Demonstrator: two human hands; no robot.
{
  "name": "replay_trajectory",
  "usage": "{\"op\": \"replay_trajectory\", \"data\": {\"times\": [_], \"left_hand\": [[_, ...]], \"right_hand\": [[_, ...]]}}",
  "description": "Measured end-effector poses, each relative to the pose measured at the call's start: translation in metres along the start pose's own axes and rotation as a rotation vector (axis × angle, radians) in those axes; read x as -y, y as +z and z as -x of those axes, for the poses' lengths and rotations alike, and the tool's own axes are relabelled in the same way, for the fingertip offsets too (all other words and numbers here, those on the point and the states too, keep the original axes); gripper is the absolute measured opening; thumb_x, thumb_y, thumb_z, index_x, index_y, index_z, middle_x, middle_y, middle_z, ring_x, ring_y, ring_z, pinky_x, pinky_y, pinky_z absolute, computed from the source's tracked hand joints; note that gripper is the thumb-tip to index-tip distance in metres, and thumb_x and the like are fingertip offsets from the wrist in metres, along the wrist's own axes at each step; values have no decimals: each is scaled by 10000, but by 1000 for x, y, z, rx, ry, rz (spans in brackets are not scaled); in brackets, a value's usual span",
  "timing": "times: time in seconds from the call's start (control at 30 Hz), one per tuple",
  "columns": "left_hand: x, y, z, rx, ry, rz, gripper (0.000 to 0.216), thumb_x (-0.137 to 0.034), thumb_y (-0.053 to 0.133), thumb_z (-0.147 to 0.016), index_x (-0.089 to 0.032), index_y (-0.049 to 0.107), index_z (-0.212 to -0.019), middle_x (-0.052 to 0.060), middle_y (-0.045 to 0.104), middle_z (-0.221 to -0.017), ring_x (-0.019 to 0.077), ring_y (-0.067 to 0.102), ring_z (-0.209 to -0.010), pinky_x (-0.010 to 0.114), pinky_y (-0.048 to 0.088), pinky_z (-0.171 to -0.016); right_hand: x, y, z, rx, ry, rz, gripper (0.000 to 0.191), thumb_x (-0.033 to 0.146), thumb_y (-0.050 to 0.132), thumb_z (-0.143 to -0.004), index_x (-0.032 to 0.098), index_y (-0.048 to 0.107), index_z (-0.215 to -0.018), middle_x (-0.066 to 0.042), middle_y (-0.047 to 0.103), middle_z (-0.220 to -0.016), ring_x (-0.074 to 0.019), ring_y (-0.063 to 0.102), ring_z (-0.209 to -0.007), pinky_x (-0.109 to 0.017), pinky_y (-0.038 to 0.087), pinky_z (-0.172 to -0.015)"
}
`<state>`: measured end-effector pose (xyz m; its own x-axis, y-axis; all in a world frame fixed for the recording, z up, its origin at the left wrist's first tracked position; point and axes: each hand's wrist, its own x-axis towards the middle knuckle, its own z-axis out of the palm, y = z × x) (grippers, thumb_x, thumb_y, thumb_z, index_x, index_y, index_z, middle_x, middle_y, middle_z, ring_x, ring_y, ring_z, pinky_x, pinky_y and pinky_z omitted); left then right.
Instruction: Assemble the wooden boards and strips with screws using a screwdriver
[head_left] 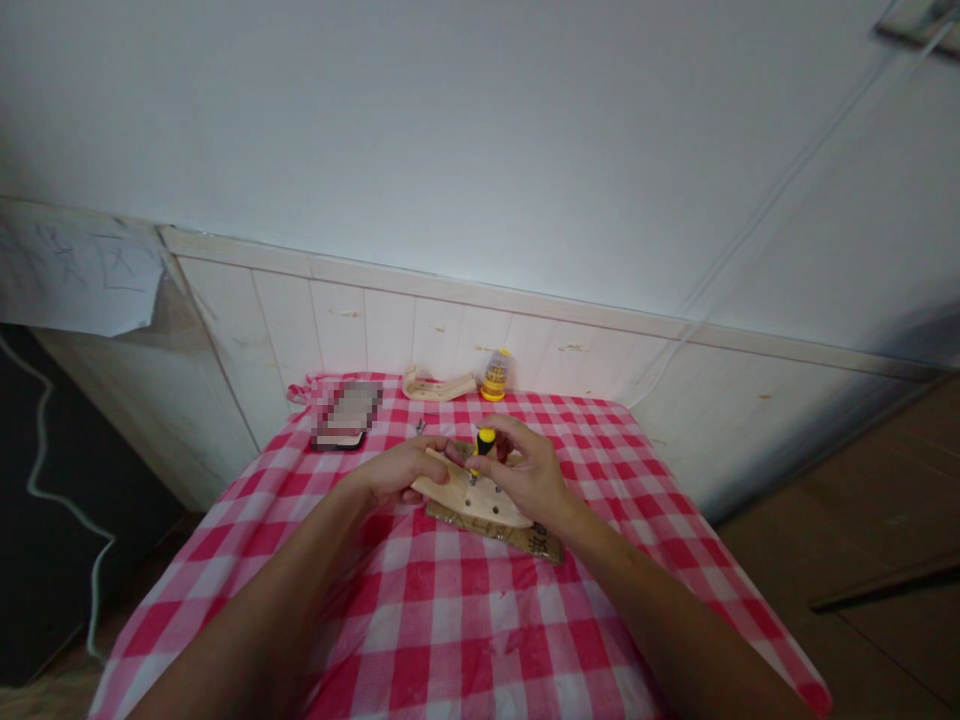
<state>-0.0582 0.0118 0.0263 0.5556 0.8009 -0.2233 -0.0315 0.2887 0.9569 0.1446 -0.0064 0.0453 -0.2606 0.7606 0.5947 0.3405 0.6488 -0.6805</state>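
Observation:
My left hand (409,468) grips the left end of a pale wooden piece (484,500), its thumb lying on top. Dark holes show in the wood. My right hand (531,468) is closed around a short screwdriver (485,443) with a yellow and black handle, held upright with its tip down at the wood. Whether a screw sits under the tip is too small to tell. Beneath the wood lies a flat brown piece (541,548) with dark lettering and a shiny surface.
A red-and-white checked cloth (480,620) covers the table, which stands against a panelled wall. At the back are a curved wooden part (439,387) and a clear container with a yellow lid (495,375). A phone (346,415) lies at left, and a small metal item (420,426) is nearby.

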Motion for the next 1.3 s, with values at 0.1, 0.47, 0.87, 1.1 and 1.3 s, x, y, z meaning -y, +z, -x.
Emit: {"op": "replay_trajectory", "data": {"times": [0.1,0.47,0.87,1.1,1.3], "left_hand": [[1,0,0,0,-8,-8,348,-178,613,-498,-154,588,-844,-48,556,-588,52,378,-350,175,159,-308],[1,-14,2,-89,14,-19,347,-199,596,-488,-152,622,-830,-35,574,-593,64,387,-389,180,161,-340],[2,-12,1,-105,-1,9,349,-189,591,-487,-156,611,-835,-37,570,-597,61,377,-379,183,133,-341],[1,-11,1,-85,16,11,350,-195,603,-489,-152,618,-835,-29,580,-617,57,375,-381,187,140,-337],[2,-12,0,-94,17,-13,353,-198,592,-499,-151,618,-849,-27,565,-605,66,378,-384,191,135,-349]], "right_hand": [[-1,-1,1,-14,-35,17,318,277,818,-773,263,707,-1071,-16,737,-940,-194,684,-828,-316,565,-756],[-8,-2,8,-273,-138,153,302,226,719,-840,246,669,-1137,-59,736,-1011,-204,697,-846,-343,590,-762],[-11,-2,7,-231,-119,154,301,247,709,-851,243,671,-1150,-61,744,-1044,-204,708,-877,-338,590,-792],[-10,-7,7,-121,-118,199,306,261,662,-890,243,673,-1195,-78,753,-1045,-232,711,-933,-365,581,-823],[-11,-3,7,-179,-72,187,310,268,689,-857,230,656,-1162,-78,728,-1018,-220,688,-862,-347,570,-761]]}}
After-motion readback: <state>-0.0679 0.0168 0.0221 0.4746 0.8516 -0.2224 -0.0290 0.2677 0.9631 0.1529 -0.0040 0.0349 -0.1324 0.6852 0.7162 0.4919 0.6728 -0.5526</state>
